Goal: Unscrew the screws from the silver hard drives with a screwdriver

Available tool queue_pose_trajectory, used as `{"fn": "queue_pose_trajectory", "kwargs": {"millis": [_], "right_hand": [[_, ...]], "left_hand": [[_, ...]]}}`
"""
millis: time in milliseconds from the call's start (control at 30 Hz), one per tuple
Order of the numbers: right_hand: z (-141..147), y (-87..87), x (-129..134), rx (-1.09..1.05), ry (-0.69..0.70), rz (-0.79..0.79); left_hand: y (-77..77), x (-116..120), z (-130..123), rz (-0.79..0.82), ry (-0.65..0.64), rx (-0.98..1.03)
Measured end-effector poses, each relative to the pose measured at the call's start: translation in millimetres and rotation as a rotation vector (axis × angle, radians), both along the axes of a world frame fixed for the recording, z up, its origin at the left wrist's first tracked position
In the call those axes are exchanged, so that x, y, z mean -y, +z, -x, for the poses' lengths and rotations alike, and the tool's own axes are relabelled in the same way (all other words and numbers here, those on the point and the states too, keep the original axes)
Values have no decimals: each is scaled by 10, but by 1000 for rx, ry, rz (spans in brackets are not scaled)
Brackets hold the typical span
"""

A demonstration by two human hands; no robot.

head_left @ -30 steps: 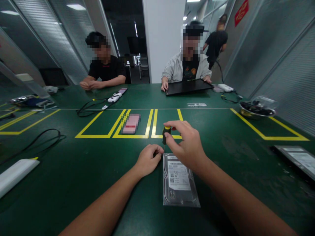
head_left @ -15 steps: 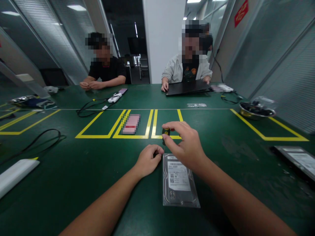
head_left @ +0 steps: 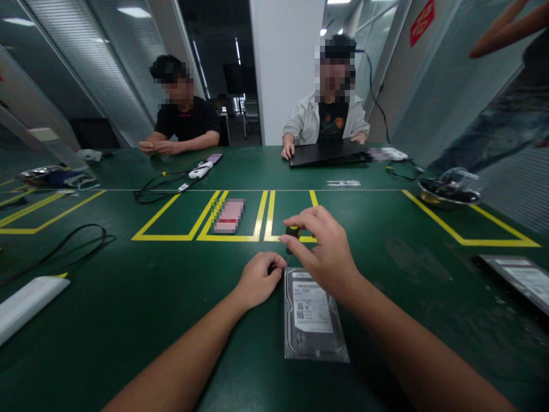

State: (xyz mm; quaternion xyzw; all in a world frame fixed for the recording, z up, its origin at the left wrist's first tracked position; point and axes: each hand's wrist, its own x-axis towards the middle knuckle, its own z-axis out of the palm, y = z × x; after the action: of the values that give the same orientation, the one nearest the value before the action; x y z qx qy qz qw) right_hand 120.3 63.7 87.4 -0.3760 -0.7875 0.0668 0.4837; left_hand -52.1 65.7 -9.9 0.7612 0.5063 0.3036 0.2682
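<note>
One screwdriver, pinched in the right hand; left hand, can't tell! Hard drive looks dense, rigid: hold its edges.

We see a white label on the upper face of the hard drive in the foreground, its rows of fine print and square codes too small for us to read. At right, a second hard drive carries another pale label whose lettering we cannot make out. On the wall at upper right, we find a red sign with light characters, set at a slant and too blurred for us to decipher; no brand or number is legible.
</note>
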Motion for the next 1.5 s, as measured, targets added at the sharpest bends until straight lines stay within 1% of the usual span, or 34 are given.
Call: {"fn": "queue_pose_trajectory", "kwargs": {"millis": [200,400,567,767,933,1133,1300,1433,1500], "right_hand": [[8,-5,-4,1,6,-38],[12,-11,-2,9,1,-24],[6,-7,-8,18,-6,-72],[14,-13,16,7,20,-44],[4,-12,-2,22,6,-50],[16,-6,-3,4,53,-58],[11,-2,-1,10,8,-37],[12,-8,-4,-6,8,-64],[15,-9,1,-20,12,-48]], "left_hand": [[-3,8,5,6,3,3],[-6,14,2,-6,0,5],[7,14,5,-3,-5,4],[-21,6,5,-16,10,0],[-7,3,1,-18,3,0],[-18,5,2,-21,10,-6],[-20,5,7,-17,9,-7],[-7,5,6,-10,6,-11],[-7,7,5,-9,7,-13]]}}
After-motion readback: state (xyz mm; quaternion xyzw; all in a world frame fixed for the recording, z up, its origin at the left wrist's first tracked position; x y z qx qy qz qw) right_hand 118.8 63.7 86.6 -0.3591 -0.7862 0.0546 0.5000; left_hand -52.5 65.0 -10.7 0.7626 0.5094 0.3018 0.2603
